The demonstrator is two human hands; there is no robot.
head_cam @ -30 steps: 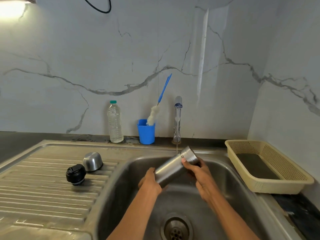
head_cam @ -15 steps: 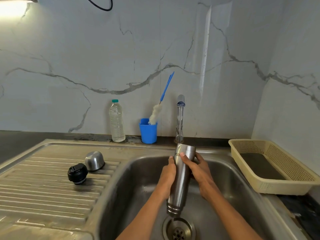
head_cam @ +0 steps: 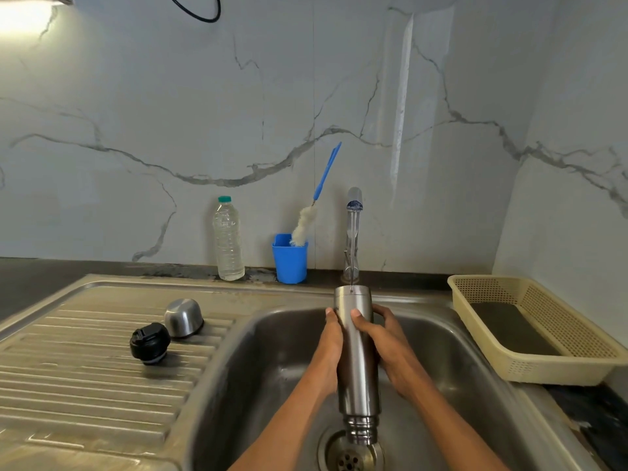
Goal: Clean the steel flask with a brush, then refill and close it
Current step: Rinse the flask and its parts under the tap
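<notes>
One steel flask (head_cam: 356,351) in play, and it's upside down over the sink (head_cam: 265,368), threaded mouth pointing straight at the drain (head_cam: 351,457), flat base up top under the tap (head_cam: 354,232). A thin stream of water lands on that base. Two hands on it: the left hand (head_cam: 328,351) wraps the flask's left side, fingers curled round the barrel, and the right hand (head_cam: 385,341) clamps the other side, thumb across the front and fingers round the back. A firm two-handed grip, flask roughly vertical.

Over on the ribbed draining board (head_cam: 85,368), two loose pieces: one black stopper (head_cam: 149,343) and, just beside it, one steel cup lid (head_cam: 183,317), dome up. Along the back ledge, one clear water bottle (head_cam: 227,239) with a green cap, one blue cup (head_cam: 290,261), and one bottle brush (head_cam: 311,212) standing in that cup, blue handle leaning toward the marbled wall. To the right of the sink, one cream plastic basket (head_cam: 560,362).
</notes>
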